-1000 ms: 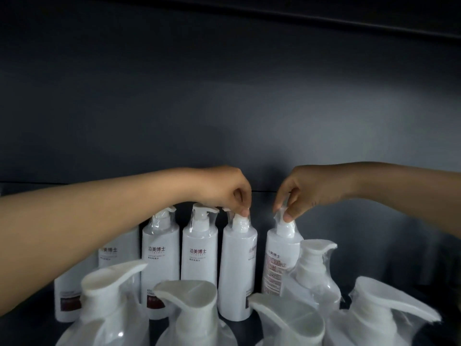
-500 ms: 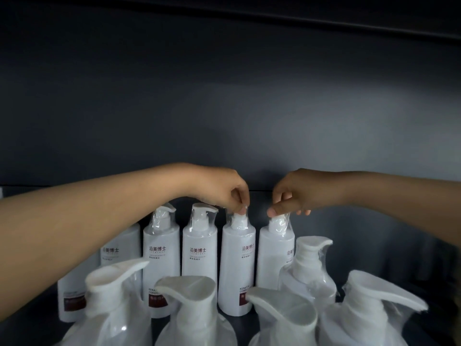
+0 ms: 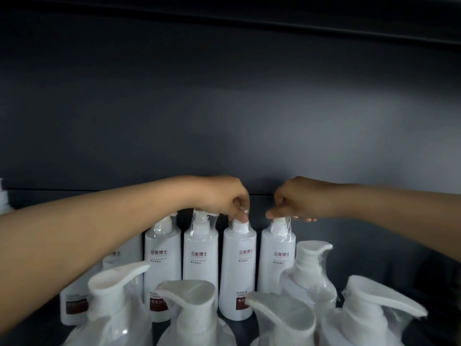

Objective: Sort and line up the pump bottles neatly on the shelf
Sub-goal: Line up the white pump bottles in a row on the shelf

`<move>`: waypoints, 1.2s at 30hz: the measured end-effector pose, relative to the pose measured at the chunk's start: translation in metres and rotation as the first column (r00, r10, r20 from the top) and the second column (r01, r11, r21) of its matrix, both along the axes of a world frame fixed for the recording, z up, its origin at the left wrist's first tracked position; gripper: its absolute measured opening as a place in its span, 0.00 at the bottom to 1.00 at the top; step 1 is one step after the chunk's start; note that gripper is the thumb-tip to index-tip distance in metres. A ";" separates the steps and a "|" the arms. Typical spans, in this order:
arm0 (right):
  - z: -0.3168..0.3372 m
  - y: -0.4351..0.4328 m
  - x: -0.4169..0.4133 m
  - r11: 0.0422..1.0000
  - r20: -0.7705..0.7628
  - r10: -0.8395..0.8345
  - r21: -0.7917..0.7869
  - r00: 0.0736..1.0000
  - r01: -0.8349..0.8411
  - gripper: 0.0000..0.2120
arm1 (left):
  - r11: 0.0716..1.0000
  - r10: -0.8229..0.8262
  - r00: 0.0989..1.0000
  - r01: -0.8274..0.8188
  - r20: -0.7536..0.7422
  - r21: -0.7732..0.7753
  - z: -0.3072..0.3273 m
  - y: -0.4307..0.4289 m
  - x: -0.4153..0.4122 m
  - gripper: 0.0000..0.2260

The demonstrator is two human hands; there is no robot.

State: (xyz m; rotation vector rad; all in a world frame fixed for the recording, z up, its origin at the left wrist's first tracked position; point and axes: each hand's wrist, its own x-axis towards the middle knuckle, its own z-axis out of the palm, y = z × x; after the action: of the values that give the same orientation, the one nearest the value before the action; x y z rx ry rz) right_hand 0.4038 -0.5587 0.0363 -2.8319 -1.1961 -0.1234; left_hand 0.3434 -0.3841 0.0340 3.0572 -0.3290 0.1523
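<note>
On the shelf [image 3: 444,330], a back row of slim white pump bottles is being lined up. The third bottle [image 3: 238,268] is being pinched at its wrapped pump head by the grip of the left hand [image 3: 224,196]. Just right of the third bottle, the fourth bottle [image 3: 275,260] is being pinched at its pump top by the grip of the right hand [image 3: 291,198]. Left of the third bottle, two matching bottles [image 3: 199,255] are standing upright, labels forward, with a partly hidden bottle [image 3: 74,303] beyond. This row is being judged nearly done. In front of the third bottle, the larger pump bottles [image 3: 189,295] are pointing different ways and are being judged as the work left.
</note>
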 end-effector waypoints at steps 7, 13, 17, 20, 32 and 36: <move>0.006 -0.004 -0.001 0.998 -0.146 0.066 0.010 0.987 -0.065 0.16 | 0.999 -0.030 0.999 0.031 -0.031 0.021 0.005 0.001 -0.004 0.13; -0.002 -0.001 0.007 0.987 -0.231 0.122 0.128 0.965 -0.094 0.10 | 0.998 -0.027 0.999 0.025 0.046 0.061 0.004 0.004 -0.004 0.13; -0.005 0.007 0.008 0.969 -0.258 0.165 0.222 0.952 -0.107 0.11 | 0.992 -0.027 0.998 0.019 0.061 0.126 0.003 0.004 -0.003 0.13; -0.010 0.006 0.011 0.958 -0.286 0.171 0.271 0.943 -0.092 0.12 | 0.987 -0.039 0.996 0.026 0.078 0.158 0.002 0.002 -0.002 0.14; -0.011 -0.003 0.017 0.969 -0.298 0.114 0.245 0.948 -0.039 0.15 | 0.975 -0.085 0.989 0.059 0.117 0.213 -0.006 0.003 -0.002 0.16; 0.001 -0.005 0.008 0.998 -0.197 0.063 0.024 0.978 -0.059 0.20 | 0.975 -0.084 0.986 0.051 0.145 0.216 -0.003 0.004 -0.010 0.15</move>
State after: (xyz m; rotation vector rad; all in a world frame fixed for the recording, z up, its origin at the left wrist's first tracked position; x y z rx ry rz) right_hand 0.4119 -0.5634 0.0375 -2.7114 -1.2288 0.1465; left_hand 0.3337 -0.3800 0.0312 3.2453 -0.4884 0.3737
